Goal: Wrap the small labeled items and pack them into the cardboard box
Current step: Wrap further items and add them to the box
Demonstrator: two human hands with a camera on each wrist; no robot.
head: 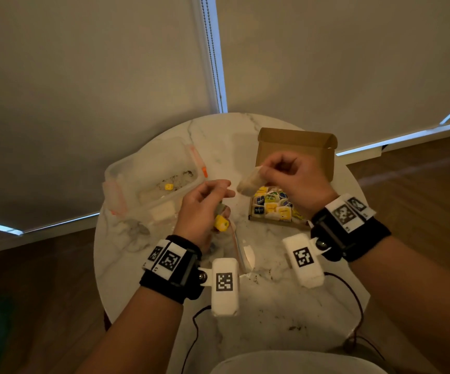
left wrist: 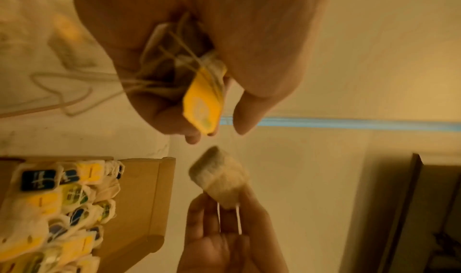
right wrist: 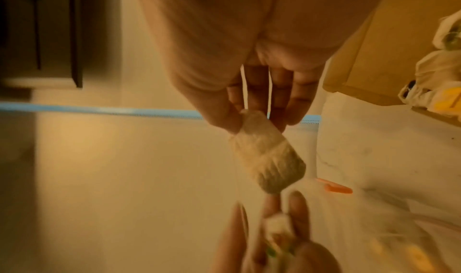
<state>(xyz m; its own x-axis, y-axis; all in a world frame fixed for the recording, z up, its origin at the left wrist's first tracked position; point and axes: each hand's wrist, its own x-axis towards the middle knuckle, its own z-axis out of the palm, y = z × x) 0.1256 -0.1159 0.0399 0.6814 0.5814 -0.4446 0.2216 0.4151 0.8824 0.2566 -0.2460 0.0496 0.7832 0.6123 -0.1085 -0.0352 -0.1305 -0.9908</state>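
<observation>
My right hand [head: 280, 171] pinches a pale tea bag [head: 249, 182] by its top end above the table, and the bag [right wrist: 268, 155] hangs tilted toward my left hand. Its string runs across to my left hand [head: 207, 201], which grips a bundle of tea bags with strings and a yellow tag [left wrist: 202, 104] in its curled fingers. The yellow tag [head: 221, 222] pokes out below the left palm. The open cardboard box [head: 296, 141] sits behind the right hand, with several wrapped yellow and blue labeled bags [head: 272, 203] packed in its near part.
A clear plastic container [head: 150, 174] with an orange-clipped lid stands at the table's left, one yellow tag inside. A clear zip bag [head: 241, 252] lies between my wrists on the round marble table [head: 272, 306]. Black cables trail off the near edge.
</observation>
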